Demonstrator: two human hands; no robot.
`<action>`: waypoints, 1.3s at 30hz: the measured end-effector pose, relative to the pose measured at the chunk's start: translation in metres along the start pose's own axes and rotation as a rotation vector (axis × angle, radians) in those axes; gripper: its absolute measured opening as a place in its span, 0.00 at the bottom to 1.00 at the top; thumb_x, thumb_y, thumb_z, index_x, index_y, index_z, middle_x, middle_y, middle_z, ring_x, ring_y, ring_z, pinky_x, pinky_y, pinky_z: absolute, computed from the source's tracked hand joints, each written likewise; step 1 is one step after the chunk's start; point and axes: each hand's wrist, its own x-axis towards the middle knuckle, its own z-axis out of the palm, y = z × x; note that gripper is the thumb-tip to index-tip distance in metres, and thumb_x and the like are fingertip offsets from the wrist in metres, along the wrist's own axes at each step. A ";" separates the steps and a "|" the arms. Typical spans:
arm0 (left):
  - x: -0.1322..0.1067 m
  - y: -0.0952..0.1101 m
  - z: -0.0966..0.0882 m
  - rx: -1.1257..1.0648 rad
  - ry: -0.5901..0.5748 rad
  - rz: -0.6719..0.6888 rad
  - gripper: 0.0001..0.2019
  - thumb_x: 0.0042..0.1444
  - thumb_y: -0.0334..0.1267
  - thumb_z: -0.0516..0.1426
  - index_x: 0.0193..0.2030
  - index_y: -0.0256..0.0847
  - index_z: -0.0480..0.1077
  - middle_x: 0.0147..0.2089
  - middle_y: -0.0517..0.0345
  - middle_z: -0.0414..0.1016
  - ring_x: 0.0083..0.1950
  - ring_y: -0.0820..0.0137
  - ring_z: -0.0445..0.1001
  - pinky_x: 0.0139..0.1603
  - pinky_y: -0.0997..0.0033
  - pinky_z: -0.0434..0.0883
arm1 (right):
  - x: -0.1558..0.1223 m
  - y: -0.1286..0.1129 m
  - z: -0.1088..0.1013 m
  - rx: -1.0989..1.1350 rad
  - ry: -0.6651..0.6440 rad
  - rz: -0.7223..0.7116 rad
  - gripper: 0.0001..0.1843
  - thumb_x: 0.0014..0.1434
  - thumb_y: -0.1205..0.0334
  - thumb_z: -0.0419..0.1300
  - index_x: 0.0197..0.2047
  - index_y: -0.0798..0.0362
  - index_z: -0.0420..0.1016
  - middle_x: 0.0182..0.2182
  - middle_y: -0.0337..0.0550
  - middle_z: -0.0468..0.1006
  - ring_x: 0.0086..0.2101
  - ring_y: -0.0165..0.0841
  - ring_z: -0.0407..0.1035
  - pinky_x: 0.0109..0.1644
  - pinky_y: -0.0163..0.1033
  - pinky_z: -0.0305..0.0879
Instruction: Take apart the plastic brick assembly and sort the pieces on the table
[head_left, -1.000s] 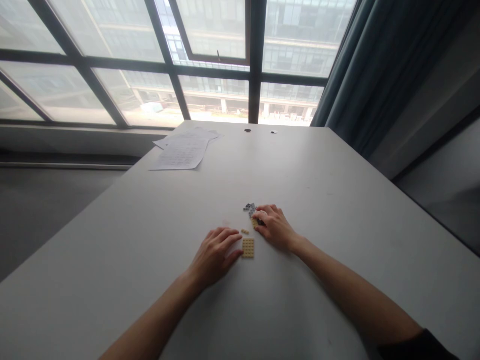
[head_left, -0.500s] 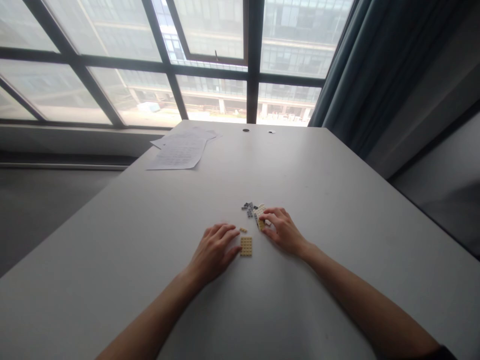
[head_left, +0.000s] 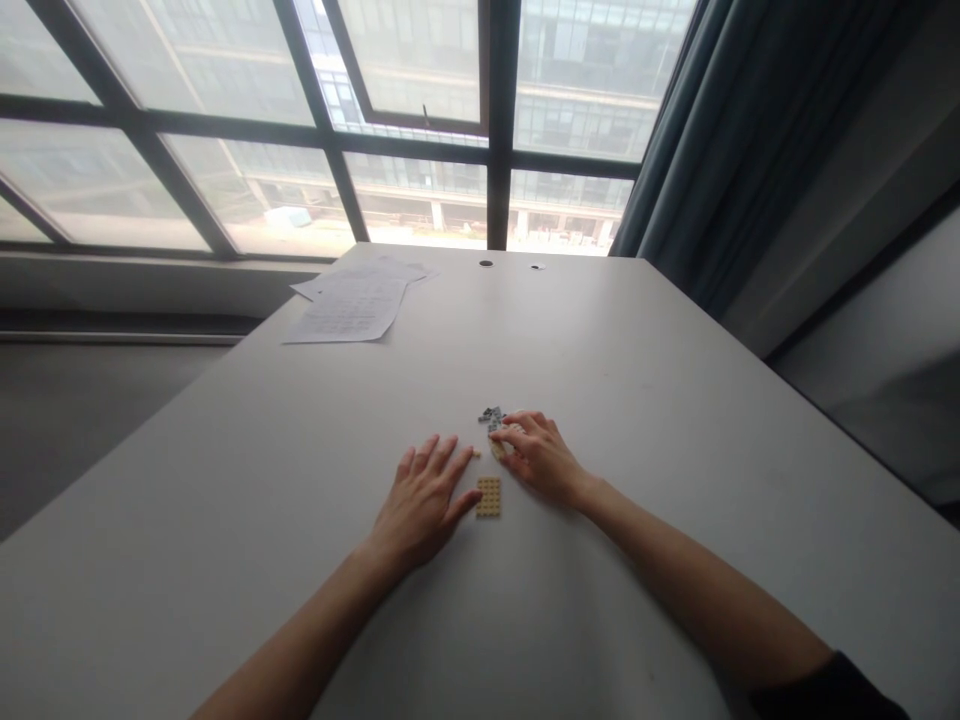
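Note:
A tan studded building plate point(head_left: 489, 498) lies flat on the white table. My left hand point(head_left: 424, 500) rests beside it, fingers spread and flat; its thumb tip touches the plate's left edge. The index fingertip lies at a small tan piece point(head_left: 477, 454), partly covering it. My right hand point(head_left: 544, 455) is curled above the plate, with thumb and index finger closed on a tan building piece point(head_left: 497, 450) whose exact shape is partly hidden. Grey building pieces point(head_left: 491, 415) sit in a loose pile by its fingertips. White pieces show only partly beneath its fingers.
Printed sheets of paper point(head_left: 349, 305) overlap at the table's far left. Two round cable holes, one dark point(head_left: 486, 264) and one partly white point(head_left: 538, 267), are near the far edge. Beyond the table point(head_left: 600, 360) stand a window and a dark curtain point(head_left: 686, 150).
My right hand has moved left with the tan piece, covering more of the white pieces. My left fingers have spread wider, and the index finger now covers part of the small tan piece.

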 end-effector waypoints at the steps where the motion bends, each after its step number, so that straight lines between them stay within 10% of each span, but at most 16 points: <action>1: 0.000 0.000 0.000 -0.002 -0.002 -0.005 0.27 0.62 0.55 0.47 0.64 0.46 0.59 0.67 0.47 0.58 0.68 0.50 0.52 0.64 0.42 0.51 | 0.000 -0.001 0.000 -0.005 -0.002 -0.005 0.14 0.59 0.62 0.61 0.50 0.45 0.74 0.52 0.45 0.70 0.54 0.40 0.58 0.56 0.48 0.58; 19: 0.000 0.001 0.000 -0.019 0.016 -0.020 0.28 0.61 0.54 0.48 0.65 0.44 0.59 0.67 0.45 0.58 0.68 0.50 0.53 0.64 0.42 0.52 | 0.001 0.008 -0.004 0.033 -0.046 0.045 0.24 0.59 0.64 0.60 0.58 0.45 0.67 0.57 0.46 0.66 0.56 0.40 0.57 0.58 0.50 0.55; 27: -0.001 0.002 -0.003 -0.042 0.036 0.011 0.25 0.61 0.53 0.49 0.63 0.48 0.61 0.66 0.48 0.59 0.67 0.51 0.54 0.64 0.42 0.52 | -0.015 0.025 -0.012 0.055 0.008 -0.063 0.07 0.58 0.68 0.61 0.37 0.47 0.77 0.51 0.43 0.71 0.54 0.39 0.59 0.57 0.49 0.56; 39: -0.002 0.003 -0.001 -0.008 -0.011 -0.015 0.28 0.62 0.55 0.47 0.64 0.44 0.58 0.67 0.46 0.58 0.68 0.51 0.51 0.65 0.44 0.50 | -0.020 0.023 -0.005 -0.035 0.044 0.000 0.12 0.58 0.64 0.60 0.47 0.48 0.75 0.53 0.46 0.69 0.54 0.42 0.58 0.56 0.50 0.57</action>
